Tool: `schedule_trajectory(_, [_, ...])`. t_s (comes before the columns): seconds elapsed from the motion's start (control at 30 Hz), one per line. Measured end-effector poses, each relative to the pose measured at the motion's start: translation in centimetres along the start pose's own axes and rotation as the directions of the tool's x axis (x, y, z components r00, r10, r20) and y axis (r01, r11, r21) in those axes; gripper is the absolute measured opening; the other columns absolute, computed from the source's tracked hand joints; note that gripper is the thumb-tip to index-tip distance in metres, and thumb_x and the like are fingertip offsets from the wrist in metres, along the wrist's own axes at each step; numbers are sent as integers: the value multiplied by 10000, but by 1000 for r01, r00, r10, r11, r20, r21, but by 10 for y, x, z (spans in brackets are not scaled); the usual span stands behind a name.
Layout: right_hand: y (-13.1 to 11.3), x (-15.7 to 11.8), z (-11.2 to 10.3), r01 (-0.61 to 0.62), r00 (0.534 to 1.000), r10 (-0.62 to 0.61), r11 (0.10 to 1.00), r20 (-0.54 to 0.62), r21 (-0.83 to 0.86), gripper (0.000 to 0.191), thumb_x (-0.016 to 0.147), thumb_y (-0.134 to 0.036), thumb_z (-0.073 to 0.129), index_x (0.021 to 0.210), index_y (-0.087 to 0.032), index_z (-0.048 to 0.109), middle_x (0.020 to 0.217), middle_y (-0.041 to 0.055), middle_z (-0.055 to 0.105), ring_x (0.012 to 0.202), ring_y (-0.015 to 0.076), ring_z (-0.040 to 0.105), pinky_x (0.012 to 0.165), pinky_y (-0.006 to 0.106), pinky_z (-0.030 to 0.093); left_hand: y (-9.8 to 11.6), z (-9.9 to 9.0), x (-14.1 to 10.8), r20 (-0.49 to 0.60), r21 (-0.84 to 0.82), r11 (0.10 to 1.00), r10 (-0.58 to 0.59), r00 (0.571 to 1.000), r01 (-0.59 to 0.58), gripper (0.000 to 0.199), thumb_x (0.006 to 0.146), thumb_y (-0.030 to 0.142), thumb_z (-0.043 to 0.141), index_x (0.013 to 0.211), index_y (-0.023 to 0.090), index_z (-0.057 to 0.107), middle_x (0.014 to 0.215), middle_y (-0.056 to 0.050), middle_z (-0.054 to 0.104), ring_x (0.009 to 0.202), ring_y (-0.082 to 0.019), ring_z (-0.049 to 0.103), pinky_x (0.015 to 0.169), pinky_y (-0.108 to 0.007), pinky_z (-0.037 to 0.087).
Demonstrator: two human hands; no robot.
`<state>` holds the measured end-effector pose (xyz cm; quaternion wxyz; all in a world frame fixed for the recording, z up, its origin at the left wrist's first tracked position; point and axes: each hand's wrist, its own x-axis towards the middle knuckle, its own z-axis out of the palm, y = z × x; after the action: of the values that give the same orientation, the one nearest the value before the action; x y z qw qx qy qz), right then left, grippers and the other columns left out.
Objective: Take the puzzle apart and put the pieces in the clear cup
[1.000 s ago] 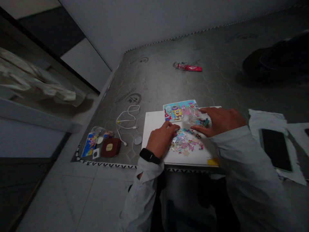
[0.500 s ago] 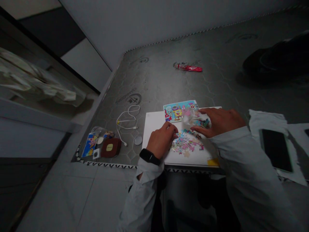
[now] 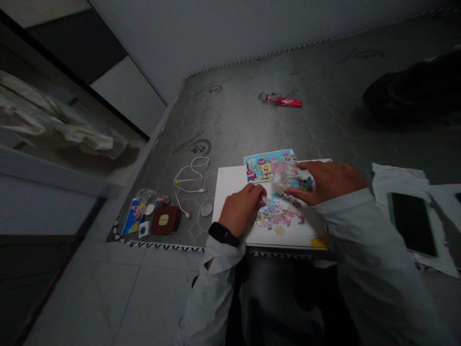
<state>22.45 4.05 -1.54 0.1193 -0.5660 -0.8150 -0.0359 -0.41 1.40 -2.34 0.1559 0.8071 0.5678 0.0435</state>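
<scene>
**Hands over loose puzzle pieces on a white board**

On the grey quilted mattress [image 3: 252,115], largest thing in view, lies a white board [image 3: 230,185] at its near edge. Dark bundle [image 3: 414,91] far right, black phone [image 3: 412,222] on white paper near right. Right hand [image 3: 329,180] lies on its side on the board, fingers loosely curved around a clear jar [image 3: 284,172] tipped over, mouth toward the left; some pieces inside. Left hand [image 3: 242,209] loosely curled, fingertips down on the edge of the puzzle pieces [image 3: 279,215]; whether it pinches one, cannot tell. Pieces spread in a loose heap on the board, between both hands. Cartoon picture card [image 3: 264,162] just behind the jar, touching the board's far edge. White cable [image 3: 190,180] left of the board. Brown case [image 3: 164,220] and second jar [image 3: 149,199] near the left corner. Red wrapper [image 3: 283,101] well apart, far side. Small round lid [image 3: 206,208] just beside the board.
</scene>
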Motion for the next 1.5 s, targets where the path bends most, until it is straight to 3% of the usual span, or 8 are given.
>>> schedule_trajectory(0.13, [-2,-1,-1,9,999,-10,1000,-39,-22,608,828,-570,705,1268,-158,623,1229,144,698,1048,352,666,811,458,430,-2,1,-2,-30,53,997,-57,998,58,261,951,339,620,1210,308,618,1240,-11,646,894,-200,677,674,-306,475])
schedule_trajectory(0.27, [-3,-1,-2,-2,999,1,1000,-36,-17,626,806,-551,746,1267,-147,623,1227,146,698,1063,352,664,828,462,433,-6,2,-3,-49,73,988,-131,990,135,222,901,366,687,1115,312,668,1203,-5,648,821,-192,668,664,-313,457])
schedule_trajectory(0.6, [-3,1,-5,-18,999,18,1000,31,9,619,855,-577,672,1309,-161,613,1285,175,668,1116,387,637,860,495,430,-2,-5,-7,-77,-93,991,-107,991,99,43,935,306,649,951,270,630,939,51,729,869,-185,680,674,-285,408])
schedule_trajectory(0.8, [-2,1,-3,-16,999,15,1000,33,18,632,853,-584,665,1314,-156,608,1277,180,669,1114,403,632,849,511,434,6,-2,-7,-19,-16,995,-96,995,95,316,931,330,656,1239,377,601,1078,26,725,923,-208,690,656,-288,423])
schedule_trajectory(1.03, [-3,0,-3,-5,1000,5,1000,-10,3,597,859,-583,656,1276,-158,618,1241,163,689,1068,355,650,837,464,423,9,2,-5,-24,6,996,-91,996,91,217,926,320,651,1140,357,652,1150,10,663,851,-200,672,628,-288,425])
schedule_trajectory(1.27, [0,1,-2,-3,1000,3,1000,11,6,617,835,-600,675,1278,-174,623,1254,159,686,1078,374,651,821,469,427,4,-1,-6,-155,-169,983,-104,982,77,67,883,268,710,930,253,666,954,24,717,810,-168,647,696,-281,433])
schedule_trajectory(1.4, [-7,0,-2,34,999,-36,999,-33,-39,582,862,-581,651,1262,-159,623,1233,154,698,1044,346,660,808,440,394,2,-18,-12,-435,-320,945,-207,876,64,64,918,284,676,951,229,683,968,28,727,660,-99,585,703,-261,450])
schedule_trajectory(1.5, [-19,0,-3,98,993,-103,991,-55,-92,587,862,-594,639,1255,-159,614,1159,139,724,987,316,663,800,409,364,5,-29,-16,-522,-366,931,-213,826,9,51,887,275,714,896,225,708,956,26,725,700,-100,602,685,-239,466])
